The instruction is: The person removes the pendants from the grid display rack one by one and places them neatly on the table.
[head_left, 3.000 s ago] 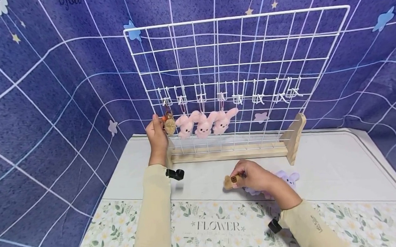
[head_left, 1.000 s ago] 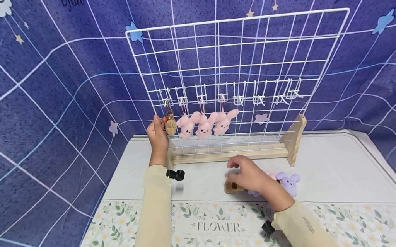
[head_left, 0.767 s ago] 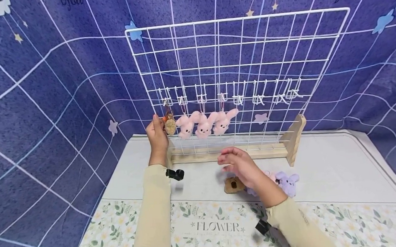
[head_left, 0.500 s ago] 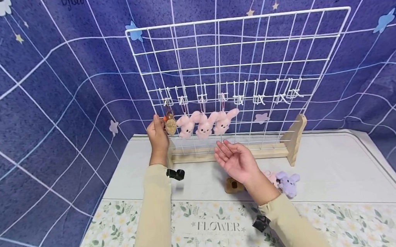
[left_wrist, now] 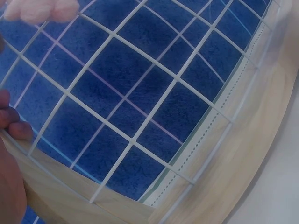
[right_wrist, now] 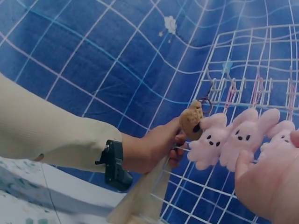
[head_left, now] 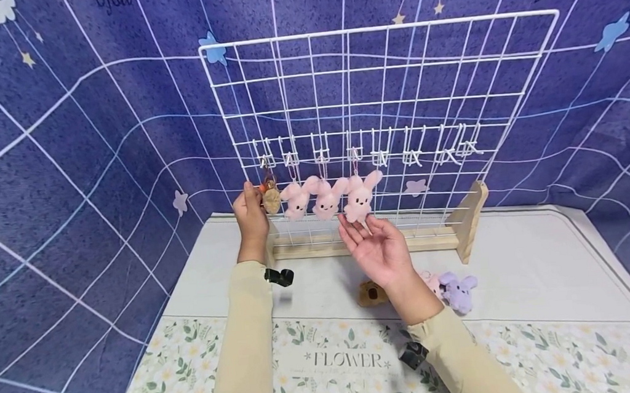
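In the head view, my left hand point(head_left: 251, 217) grips the left side edge of a white wire grid rack point(head_left: 379, 68) with wooden feet. Beside it a brown plush keychain point(head_left: 272, 200) hangs from the leftmost hook. Three pink bunny plush keychains hang to its right: the left bunny point(head_left: 295, 202), the middle bunny point(head_left: 325, 202) and the right bunny point(head_left: 358, 200). Palm up, my right hand point(head_left: 380, 254) has its fingertips at the underside of the right bunny. In the right wrist view, the right hand point(right_wrist: 275, 186) partly covers that bunny.
On the table point(head_left: 537, 265) a brown plush point(head_left: 371, 293) lies under my right forearm, partly hidden. A purple bunny plush point(head_left: 459, 293) and a pink plush point(head_left: 430, 281) lie to its right. Several bare white hooks point(head_left: 412, 158) line the rack's right half.
My right hand has let go of the brown plush on the table, turned palm up and risen to the right pink bunny. That bunny now hangs straighter. The left hand stays in place.
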Action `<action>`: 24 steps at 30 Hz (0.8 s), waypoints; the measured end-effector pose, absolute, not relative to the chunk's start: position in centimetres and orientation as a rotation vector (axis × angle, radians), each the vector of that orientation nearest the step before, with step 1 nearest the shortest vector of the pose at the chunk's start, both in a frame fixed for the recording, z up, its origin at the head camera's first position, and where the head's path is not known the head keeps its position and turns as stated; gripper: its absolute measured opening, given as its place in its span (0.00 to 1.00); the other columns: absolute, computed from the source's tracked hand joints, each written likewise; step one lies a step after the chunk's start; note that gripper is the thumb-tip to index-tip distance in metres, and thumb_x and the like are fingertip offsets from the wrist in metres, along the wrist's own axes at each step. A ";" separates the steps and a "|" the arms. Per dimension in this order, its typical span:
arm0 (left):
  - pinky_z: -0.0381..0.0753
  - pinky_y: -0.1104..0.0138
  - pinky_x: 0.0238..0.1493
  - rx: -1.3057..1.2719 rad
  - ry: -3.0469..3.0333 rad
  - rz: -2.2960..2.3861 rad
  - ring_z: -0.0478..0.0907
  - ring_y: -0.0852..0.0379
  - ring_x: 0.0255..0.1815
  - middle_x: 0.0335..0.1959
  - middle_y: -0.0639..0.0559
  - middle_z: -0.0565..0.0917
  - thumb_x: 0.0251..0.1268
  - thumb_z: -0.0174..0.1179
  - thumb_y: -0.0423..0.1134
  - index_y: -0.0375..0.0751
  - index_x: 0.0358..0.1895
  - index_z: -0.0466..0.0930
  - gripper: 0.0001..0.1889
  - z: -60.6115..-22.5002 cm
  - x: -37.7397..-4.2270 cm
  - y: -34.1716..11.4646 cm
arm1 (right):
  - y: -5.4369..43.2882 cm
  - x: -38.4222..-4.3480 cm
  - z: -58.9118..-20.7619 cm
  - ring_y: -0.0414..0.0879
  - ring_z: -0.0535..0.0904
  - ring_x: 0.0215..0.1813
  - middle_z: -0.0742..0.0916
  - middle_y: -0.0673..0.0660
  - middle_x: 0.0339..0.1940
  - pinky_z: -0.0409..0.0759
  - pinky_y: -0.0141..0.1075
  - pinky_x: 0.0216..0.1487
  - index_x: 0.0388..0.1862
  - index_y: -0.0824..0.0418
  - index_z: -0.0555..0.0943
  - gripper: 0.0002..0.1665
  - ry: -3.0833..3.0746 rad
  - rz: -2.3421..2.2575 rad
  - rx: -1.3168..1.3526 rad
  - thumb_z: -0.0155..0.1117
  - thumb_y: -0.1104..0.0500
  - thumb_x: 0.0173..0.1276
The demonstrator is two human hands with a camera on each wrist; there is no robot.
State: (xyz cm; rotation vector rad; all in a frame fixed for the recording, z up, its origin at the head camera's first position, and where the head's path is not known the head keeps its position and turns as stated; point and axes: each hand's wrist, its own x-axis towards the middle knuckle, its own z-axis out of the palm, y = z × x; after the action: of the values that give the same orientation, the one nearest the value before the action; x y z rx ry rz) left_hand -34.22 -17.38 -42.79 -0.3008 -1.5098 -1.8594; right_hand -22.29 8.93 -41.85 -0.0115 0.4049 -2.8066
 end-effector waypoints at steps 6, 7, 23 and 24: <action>0.59 0.77 0.17 -0.281 -1.520 -1.872 0.61 0.71 0.15 0.16 0.63 0.66 0.87 0.42 0.41 0.51 0.16 0.64 0.28 -43.0 -34.2 -17.4 | 9.3 -21.8 -41.2 0.52 0.82 0.68 0.79 0.54 0.62 0.79 0.39 0.73 0.52 0.56 0.82 0.12 0.447 -2.799 0.000 0.65 0.50 0.78; 0.59 0.77 0.17 -0.282 -1.520 -1.873 0.60 0.71 0.15 0.16 0.63 0.66 0.87 0.42 0.41 0.50 0.16 0.64 0.28 -43.0 -34.2 -17.4 | 9.3 -21.7 -41.0 0.51 0.83 0.67 0.79 0.55 0.63 0.79 0.38 0.72 0.58 0.56 0.79 0.16 0.450 -2.795 0.004 0.65 0.51 0.79; 0.60 0.77 0.18 -0.265 -1.523 -1.855 0.61 0.70 0.16 0.16 0.64 0.65 0.87 0.42 0.40 0.47 0.17 0.63 0.27 -42.9 -34.3 -17.4 | 10.2 -19.5 -39.0 0.52 0.85 0.63 0.78 0.57 0.66 0.82 0.42 0.70 0.72 0.59 0.63 0.28 0.487 -2.745 -0.212 0.59 0.63 0.77; 0.60 0.77 0.18 -0.266 -1.526 -1.853 0.61 0.70 0.16 0.16 0.64 0.65 0.87 0.42 0.40 0.46 0.17 0.63 0.27 -42.9 -34.3 -17.4 | 10.3 -19.4 -38.8 0.52 0.85 0.62 0.78 0.57 0.66 0.83 0.43 0.69 0.71 0.59 0.64 0.27 0.489 -2.745 -0.229 0.58 0.63 0.77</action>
State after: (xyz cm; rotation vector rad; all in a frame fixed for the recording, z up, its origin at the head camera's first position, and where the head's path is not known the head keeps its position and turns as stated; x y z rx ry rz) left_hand -34.32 -17.44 -42.92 -0.2661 -1.5258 -1.8532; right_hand -19.39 10.25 -38.84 -0.2294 0.4891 -2.7448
